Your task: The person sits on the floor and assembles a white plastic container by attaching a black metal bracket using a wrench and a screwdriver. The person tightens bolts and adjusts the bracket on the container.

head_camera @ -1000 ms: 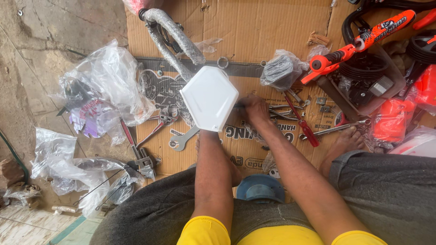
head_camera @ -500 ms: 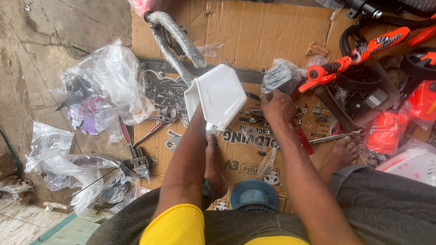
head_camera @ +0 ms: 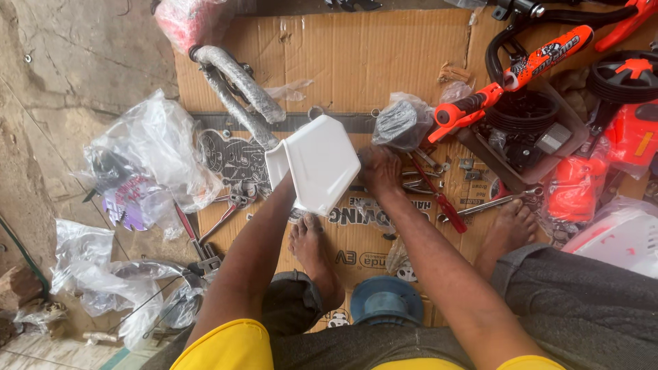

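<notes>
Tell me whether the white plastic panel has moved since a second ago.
Yes: the white plastic panel tipped up from face-on in the left hand, staying near the grey padded tube.

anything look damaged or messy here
Nothing looks broken. The mess is loose: crumpled clear plastic bags lie off the cardboard sheet on the bare ground, and small tools lie scattered by the right hand.

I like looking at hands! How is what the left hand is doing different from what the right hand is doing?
The left hand is lifted and mostly hidden behind the white plastic panel that it holds up tilted; the right hand shows in full, held low with its back up among the metal tools on the cardboard. Whether it grips anything cannot be told. Both are bare and reach forward.
</notes>
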